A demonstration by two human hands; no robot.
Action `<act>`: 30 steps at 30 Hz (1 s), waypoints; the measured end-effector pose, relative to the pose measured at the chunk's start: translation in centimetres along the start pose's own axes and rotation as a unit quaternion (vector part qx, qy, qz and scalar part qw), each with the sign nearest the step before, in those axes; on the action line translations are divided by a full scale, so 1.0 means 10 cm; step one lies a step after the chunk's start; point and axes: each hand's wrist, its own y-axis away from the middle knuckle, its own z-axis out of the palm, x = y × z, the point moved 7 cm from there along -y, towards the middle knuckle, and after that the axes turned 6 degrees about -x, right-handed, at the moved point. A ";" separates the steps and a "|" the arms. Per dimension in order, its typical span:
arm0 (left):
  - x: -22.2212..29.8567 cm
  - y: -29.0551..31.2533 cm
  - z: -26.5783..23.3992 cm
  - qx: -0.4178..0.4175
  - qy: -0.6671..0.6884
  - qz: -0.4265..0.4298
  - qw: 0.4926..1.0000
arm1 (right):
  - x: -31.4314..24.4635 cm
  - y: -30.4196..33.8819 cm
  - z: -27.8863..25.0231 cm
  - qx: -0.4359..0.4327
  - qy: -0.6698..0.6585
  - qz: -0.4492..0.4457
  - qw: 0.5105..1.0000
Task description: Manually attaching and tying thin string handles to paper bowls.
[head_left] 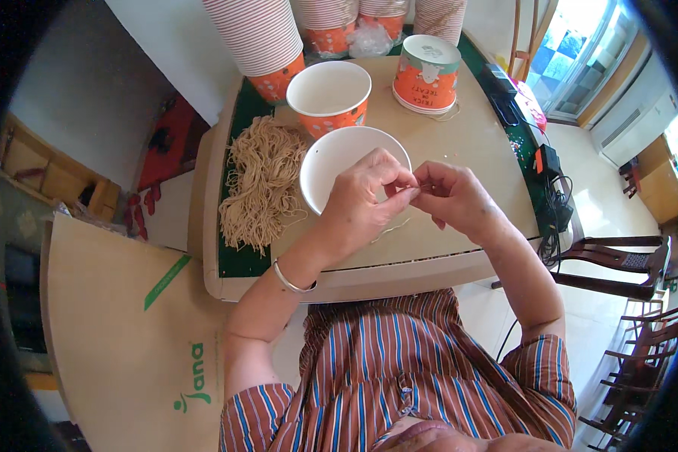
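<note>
My left hand and my right hand meet fingertip to fingertip over the table's near part, both closed in a pinch. A thin cream string shows just below them and seems to run up into the fingers; the pinched part is hidden. Behind my left hand is a paper bucket with a white inside, partly covered by the hand. Just beyond it stands an orange paper bucket, mouth up. A heap of loose cream strings lies to the left of the buckets.
An orange bucket stands upside down at the back right, a string by its rim. Tall stacks of paper buckets line the back. Black cables and adapters run along the right edge. A large cardboard sheet is at the left.
</note>
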 end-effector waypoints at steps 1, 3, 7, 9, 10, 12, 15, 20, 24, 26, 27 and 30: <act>-0.01 -0.01 0.01 -0.002 0.014 -0.007 1.000 | 0.00 0.00 0.00 0.000 0.000 0.000 1.000; -0.02 -0.01 0.00 -0.004 0.011 -0.006 1.000 | 0.00 0.00 0.01 -0.002 0.002 0.000 1.000; -0.07 0.00 0.00 0.005 0.010 0.012 1.000 | 0.00 -0.01 0.01 -0.002 0.005 0.004 1.000; -0.13 0.02 0.00 0.037 0.065 -0.007 0.997 | 0.02 -0.02 -0.01 0.008 0.008 -0.004 1.000; -0.19 0.04 -0.03 0.069 0.119 -0.027 0.990 | 0.00 -0.02 -0.01 0.007 0.008 -0.004 1.000; -0.28 0.07 -0.05 0.038 0.063 -0.032 0.997 | -0.01 -0.01 -0.01 0.010 0.018 0.025 0.999; -0.32 0.12 0.04 -0.030 0.022 -0.069 0.997 | -0.06 0.01 -0.02 0.015 0.022 0.028 0.999; -0.33 0.09 0.12 -0.067 0.007 -0.121 0.990 | -0.06 -0.01 0.02 0.011 0.023 -0.003 1.000; -0.36 0.06 0.15 -0.066 0.017 -0.108 0.992 | -0.07 -0.01 0.05 0.003 0.004 -0.008 1.000; -0.38 0.06 0.15 -0.058 0.002 -0.090 0.994 | -0.06 0.00 0.04 0.003 0.001 -0.007 1.000; -0.37 0.05 0.15 -0.058 0.001 -0.090 0.994 | -0.05 0.00 0.04 0.000 -0.002 -0.007 1.000; -0.38 0.05 0.14 -0.045 0.018 -0.119 0.992 | -0.03 -0.02 0.01 0.017 0.005 -0.009 1.000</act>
